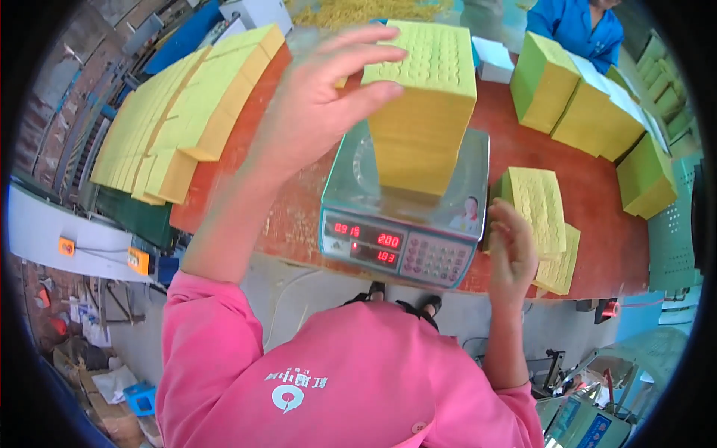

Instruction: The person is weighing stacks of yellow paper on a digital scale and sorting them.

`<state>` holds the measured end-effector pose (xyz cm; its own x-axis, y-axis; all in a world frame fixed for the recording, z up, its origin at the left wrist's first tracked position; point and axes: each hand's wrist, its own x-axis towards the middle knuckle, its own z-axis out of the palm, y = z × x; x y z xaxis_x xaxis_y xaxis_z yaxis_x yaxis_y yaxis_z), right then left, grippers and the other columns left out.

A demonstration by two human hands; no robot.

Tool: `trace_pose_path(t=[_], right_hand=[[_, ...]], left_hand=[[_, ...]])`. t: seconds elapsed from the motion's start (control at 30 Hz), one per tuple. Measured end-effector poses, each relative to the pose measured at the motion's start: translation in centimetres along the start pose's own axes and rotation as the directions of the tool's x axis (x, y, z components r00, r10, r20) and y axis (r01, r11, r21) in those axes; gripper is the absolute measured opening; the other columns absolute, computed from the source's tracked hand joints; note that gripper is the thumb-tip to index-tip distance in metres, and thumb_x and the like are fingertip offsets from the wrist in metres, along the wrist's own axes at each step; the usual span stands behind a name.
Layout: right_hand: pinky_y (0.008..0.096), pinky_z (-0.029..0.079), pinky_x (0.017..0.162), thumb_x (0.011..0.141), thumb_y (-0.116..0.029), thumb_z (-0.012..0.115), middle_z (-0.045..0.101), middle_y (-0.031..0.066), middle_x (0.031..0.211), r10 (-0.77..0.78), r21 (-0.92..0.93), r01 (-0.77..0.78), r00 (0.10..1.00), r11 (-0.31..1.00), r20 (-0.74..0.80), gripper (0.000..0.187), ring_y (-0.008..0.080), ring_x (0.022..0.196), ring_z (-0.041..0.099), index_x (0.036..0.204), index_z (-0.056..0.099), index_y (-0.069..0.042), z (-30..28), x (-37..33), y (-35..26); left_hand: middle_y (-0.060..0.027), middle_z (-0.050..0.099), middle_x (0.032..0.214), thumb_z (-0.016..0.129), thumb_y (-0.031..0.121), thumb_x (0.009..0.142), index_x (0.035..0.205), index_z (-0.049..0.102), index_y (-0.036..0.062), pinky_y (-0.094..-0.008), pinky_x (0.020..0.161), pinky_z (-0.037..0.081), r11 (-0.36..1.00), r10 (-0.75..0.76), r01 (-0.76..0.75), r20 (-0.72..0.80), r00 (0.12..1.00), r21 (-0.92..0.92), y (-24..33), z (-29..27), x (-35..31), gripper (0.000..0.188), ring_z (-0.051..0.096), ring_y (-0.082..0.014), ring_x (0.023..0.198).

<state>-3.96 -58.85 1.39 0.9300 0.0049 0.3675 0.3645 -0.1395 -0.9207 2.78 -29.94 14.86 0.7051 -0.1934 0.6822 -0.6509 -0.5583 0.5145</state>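
A tall block of yellow paper sheets [418, 142], its top punched with rows of curved marks, stands on the metal pan of a digital scale [403, 224] with lit red digits. My left hand [321, 97] is at the block's upper left, fingers stretched and apart, their tips over its top edge; whether they press on it I cannot tell. Right of the scale, my right hand [511, 257] has loosely bent, parted fingers. It is beside a smaller stack of punched yellow paper [534, 205], which rests partly over another low yellow stack [560, 261].
Rows of yellow paper blocks [194, 112] line the left side of the red table [291, 224]. More tall blocks [597, 112] stand at the far right, near a person in blue [575, 30]. A green perforated metal panel [676, 239] borders the table's right end.
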Motion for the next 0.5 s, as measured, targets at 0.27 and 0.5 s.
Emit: trace_pose_path(t=[0.27, 0.5], right_hand=[[0.025, 0.045, 0.088, 0.088, 0.013, 0.05, 0.064, 0.0092, 0.114, 0.025, -0.015, -0.025, 0.999, 1.0, -0.023, 0.032, 0.0121, 0.101, 0.059, 0.117, 0.06, 0.003, 1.5, -1.9, 0.8], [0.0191, 0.044, 0.077, 0.088, 0.012, 0.052, 0.065, 0.006, 0.105, 0.088, 0.027, -0.086, 0.994, 0.996, -0.064, 0.03, 0.0059, 0.086, 0.056, 0.115, 0.061, 0.003, 1.9, -1.7, 1.4]], left_hand=[[-0.0076, 0.068, 0.115, 0.072, 0.008, 0.082, 0.104, 0.07, 0.0038, -0.0319, 0.101, 0.042, 0.995, -0.1, 0.099, 0.231, 0.968, 0.019, -2.4, 0.6, 3.1, 0.022, 0.06, -0.0193, 0.113], [-0.0073, 0.07, 0.107, 0.068, 0.006, 0.084, 0.097, 0.07, 0.0014, -0.0306, 0.092, 0.047, 0.999, -0.042, 0.035, 0.222, 0.974, 0.032, -2.9, 0.9, 3.7, 0.014, 0.064, -0.0175, 0.101]])
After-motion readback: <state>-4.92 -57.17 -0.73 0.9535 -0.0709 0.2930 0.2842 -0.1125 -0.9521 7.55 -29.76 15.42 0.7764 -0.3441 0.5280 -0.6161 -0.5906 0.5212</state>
